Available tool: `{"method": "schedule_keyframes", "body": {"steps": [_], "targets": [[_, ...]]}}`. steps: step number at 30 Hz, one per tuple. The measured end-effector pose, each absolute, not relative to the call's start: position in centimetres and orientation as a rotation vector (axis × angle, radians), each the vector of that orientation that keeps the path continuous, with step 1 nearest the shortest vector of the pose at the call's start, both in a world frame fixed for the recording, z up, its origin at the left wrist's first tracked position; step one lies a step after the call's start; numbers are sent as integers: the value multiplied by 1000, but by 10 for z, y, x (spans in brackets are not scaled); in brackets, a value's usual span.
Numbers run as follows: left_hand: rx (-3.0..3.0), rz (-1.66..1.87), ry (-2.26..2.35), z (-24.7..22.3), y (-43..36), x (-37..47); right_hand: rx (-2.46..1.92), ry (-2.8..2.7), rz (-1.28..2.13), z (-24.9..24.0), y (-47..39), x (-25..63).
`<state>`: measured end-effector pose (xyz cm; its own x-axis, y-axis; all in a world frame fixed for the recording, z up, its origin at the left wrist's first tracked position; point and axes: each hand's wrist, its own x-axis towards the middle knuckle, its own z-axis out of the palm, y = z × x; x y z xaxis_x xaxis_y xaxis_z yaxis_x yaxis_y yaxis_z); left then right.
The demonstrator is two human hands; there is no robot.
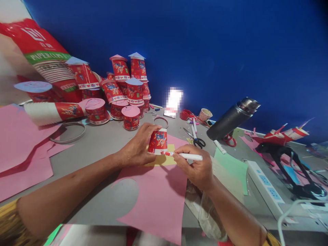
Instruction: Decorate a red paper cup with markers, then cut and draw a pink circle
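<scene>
My left hand [139, 145] is closed around a red paper cup [159, 140], which is held upside down with its white rim at the bottom. In my right hand [196, 167] is a white marker pen [191, 156], its red tip end touching or very near the cup's white rim. Red marks show on that rim by the tip. Beneath both hands lies a pink sheet of paper [159, 194] with a rounded cut-out at its left, and a yellow piece of paper [164, 162] is on top of it.
Stacked red cups [135, 90] with paper tops stand at the back left, beside a bag of paper cups [48, 58]. A dark thermos [232, 118], scissors [197, 138], green paper [232, 164] and a power strip [266, 188] lie to the right. A tape ring [69, 133] is at left.
</scene>
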<state>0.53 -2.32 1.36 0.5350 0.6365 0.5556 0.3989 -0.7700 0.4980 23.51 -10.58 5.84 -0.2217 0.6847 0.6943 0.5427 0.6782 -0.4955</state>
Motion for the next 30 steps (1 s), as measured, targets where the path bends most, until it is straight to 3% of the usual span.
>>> {"method": "schedule_keyframes", "body": {"steps": [30], "targets": [[2426,1052,853,14,-24,5,-1031,-1869,155,65,-108,237]]}}
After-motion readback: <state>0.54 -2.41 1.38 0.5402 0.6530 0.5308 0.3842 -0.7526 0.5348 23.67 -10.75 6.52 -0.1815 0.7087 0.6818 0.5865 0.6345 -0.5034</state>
